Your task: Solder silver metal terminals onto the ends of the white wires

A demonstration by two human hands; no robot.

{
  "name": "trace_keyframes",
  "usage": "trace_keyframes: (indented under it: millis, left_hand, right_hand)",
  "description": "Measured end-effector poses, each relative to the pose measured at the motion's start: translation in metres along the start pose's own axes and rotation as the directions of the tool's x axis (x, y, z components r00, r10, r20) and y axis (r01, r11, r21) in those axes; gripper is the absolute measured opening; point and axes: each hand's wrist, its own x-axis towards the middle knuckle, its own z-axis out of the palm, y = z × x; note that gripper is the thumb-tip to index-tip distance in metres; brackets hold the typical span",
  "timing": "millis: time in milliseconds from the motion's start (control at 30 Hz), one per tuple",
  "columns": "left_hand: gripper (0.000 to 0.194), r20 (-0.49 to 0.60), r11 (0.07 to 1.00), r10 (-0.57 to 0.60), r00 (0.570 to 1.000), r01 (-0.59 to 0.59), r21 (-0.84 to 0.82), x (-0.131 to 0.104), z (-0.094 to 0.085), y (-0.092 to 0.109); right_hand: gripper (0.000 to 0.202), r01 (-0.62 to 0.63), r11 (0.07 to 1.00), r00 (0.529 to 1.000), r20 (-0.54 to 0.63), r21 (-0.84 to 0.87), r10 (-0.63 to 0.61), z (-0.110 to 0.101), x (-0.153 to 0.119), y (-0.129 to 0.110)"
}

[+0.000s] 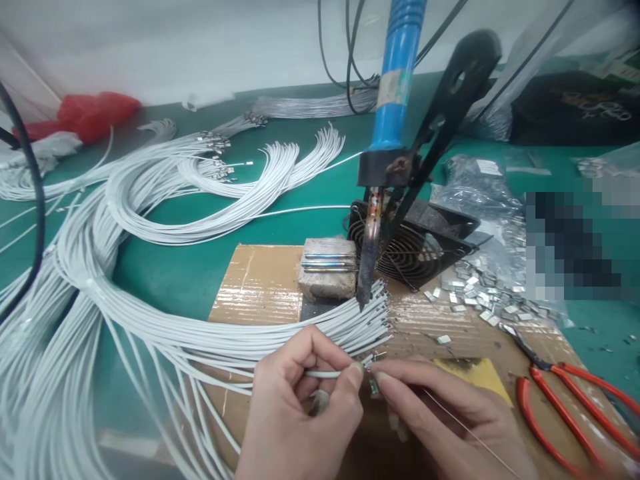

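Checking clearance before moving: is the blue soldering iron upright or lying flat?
The soldering iron stands upright, slightly leaning: handle above, tip pointing down toward white wires.

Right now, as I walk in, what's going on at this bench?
A person's left hand pinches a white cable near its end, and the right hand has its fingertips close to that end. A thin wire runs across the right hand. Just above hangs a blue-handled soldering iron, tip down over a bundle of white cables. Small metal pieces and red-handled cutters lie to the right.
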Motion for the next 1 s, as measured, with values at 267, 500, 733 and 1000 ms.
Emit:
trace_keyframes:
  millis: [267,500,733,1000]
  left_hand:
    - [0.017,-0.002,1.0,0.01,1.0,-0.01,0.008,-0.0003,-0.0002,0.0005]
    - [0.018,0.01,1.0,-0.005,1.0,0.005,-0.013,-0.0019,0.0004,0.0017]
    - [0.016,0.0,0.999,0.007,1.0,-0.007,0.043,-0.0007,0.0009,0.0031]
    - [0.016,0.004,1.0,0.016,1.0,-0.016,-0.008,-0.0013,0.0013,0.001]
  right_hand:
    - [0.013,0.031,0.999,0.999,-0.037,-0.032,-0.032,-0.0003,0.0005,-0.0005]
    - [0.016,0.047,0.998,0.999,-0.008,-0.033,-0.047,-0.0002,-0.0013,-0.0031]
    - [0.012,0.042,0.997,0.998,-0.036,-0.063,-0.044,-0.0032,-0.001,0.0031]
    - [0.007,-0.03,0.998,0.998,-0.049,-0.049,0.027,-0.0046,-0.0031,0.0057]
